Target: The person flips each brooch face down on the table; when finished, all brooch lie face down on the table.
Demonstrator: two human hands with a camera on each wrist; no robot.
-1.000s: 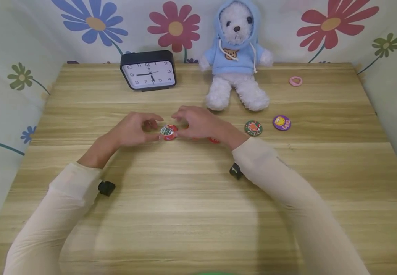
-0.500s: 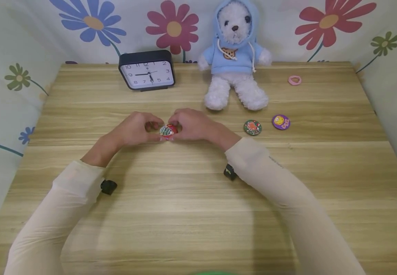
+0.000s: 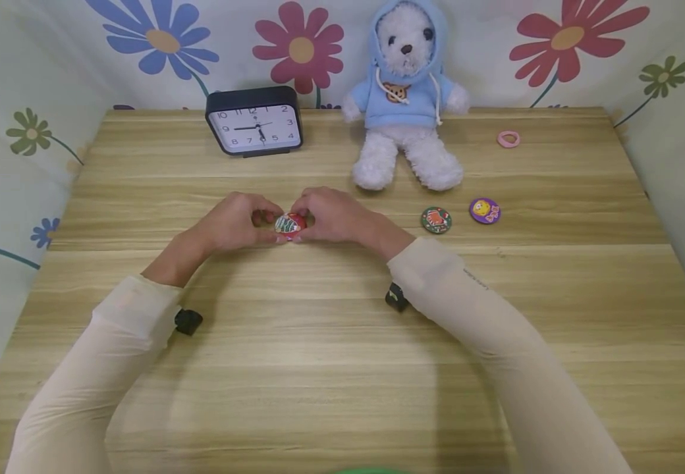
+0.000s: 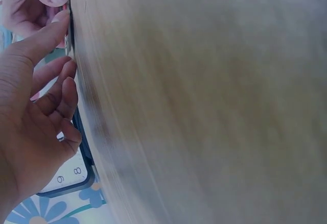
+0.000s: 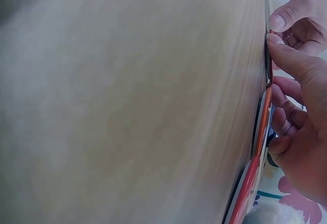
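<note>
**Both hands on the red badge, left of centre on the worktop**

Left hand point(image 3: 232, 222) and right hand point(image 3: 336, 216) meet at one round red badge point(image 3: 289, 225) with a tree print. Thumb and fingers pinch it on each side: left hand has the left edge, right hand the right edge. Printed face is up. Both wrist views put it right down at the worktop point(image 3: 295, 342); can't tell if it's touching or just above. Remaining fingers of both hands are bent and partly hidden.

Right wrist view: two more badges lie in a row beside the right hand, seen edge-on, an orange-edged badge point(image 5: 262, 119) near the fingers and a red-edged badge point(image 5: 245, 189) beyond it. Their faces can't be read from there.

Head view, right of the right hand: green badge point(image 3: 436, 220), then purple badge point(image 3: 485, 210), near each other, not touching, both flat. Pink hair tie point(image 3: 508, 139) further back.

Behind the hands: black clock point(image 3: 253, 122) on the left, white teddy bear point(image 3: 404, 99) in a blue hoodie sitting right of it. Wall point(image 3: 481, 59) carries a flower print. Pale sleeves point(image 3: 496, 329) on both arms, small black block point(image 3: 188, 322) at the left cuff, similar one at the right.
</note>
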